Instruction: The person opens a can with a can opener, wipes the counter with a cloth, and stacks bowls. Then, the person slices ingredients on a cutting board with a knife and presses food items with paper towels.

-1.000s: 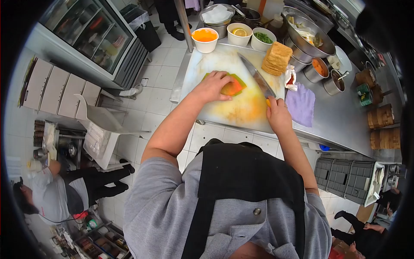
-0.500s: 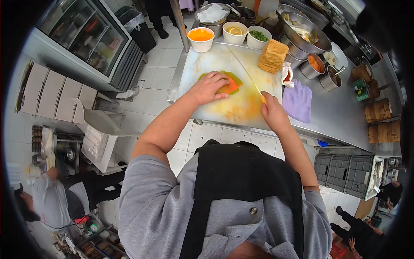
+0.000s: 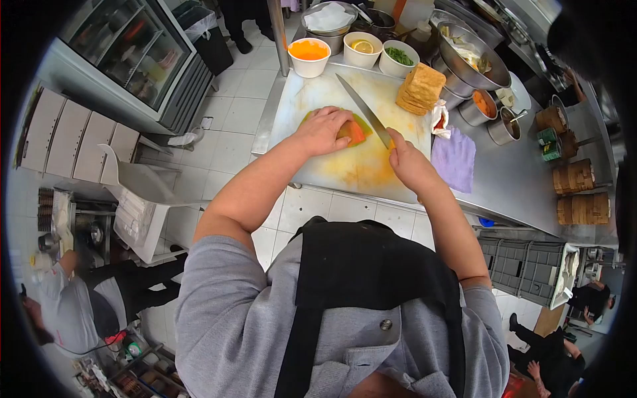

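On the stained white cutting board lies a green, wrap-like food with an orange layer showing at its right side. My left hand covers most of it, fingers curved over the top and thumb near its front edge. My right hand is closed round the yellow handle of a long knife. The blade points away to the upper left, its broad side visible, just right of the food and apart from it.
Behind the board stand tubs of orange paste, lemon and chopped greens. Stacked bread slices sit at its back right corner. Right of it lie a purple cloth and metal pots. Other people stand farther off.
The knife has turned from edge-on to showing its broad side, and its handle has moved left, towards the food. My left hand has curled slightly over the food.
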Demonstrator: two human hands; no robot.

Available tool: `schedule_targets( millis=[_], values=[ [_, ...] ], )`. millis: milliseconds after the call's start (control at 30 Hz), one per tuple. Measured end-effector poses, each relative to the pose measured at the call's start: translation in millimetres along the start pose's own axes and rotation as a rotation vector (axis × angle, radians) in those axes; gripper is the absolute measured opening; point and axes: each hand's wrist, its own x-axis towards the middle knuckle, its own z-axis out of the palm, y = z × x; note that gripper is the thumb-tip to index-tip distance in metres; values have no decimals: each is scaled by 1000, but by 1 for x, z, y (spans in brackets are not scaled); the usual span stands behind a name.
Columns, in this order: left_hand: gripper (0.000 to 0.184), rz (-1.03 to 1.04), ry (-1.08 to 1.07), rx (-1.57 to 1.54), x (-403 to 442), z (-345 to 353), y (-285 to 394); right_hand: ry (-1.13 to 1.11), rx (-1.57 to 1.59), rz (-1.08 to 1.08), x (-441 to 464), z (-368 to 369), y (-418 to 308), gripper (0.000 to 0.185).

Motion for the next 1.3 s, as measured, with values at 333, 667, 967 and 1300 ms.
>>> schedule_targets(
  millis=[333, 667, 967, 1300],
  values=[
    [50, 31, 112, 122, -2, 14, -3, 18, -10, -10, 1, 5, -2, 52],
    [31, 77, 212, 190, -5, 15, 0, -60, -163, 28, 7, -14, -33, 40],
    [27, 96, 238, 134, -5, 14, -1, -37, -229, 85, 13, 13, -22, 24],
    [24, 105, 264, 158, -4, 15, -6, -70, -143, 112, 19, 8, -36, 25]
  ],
)
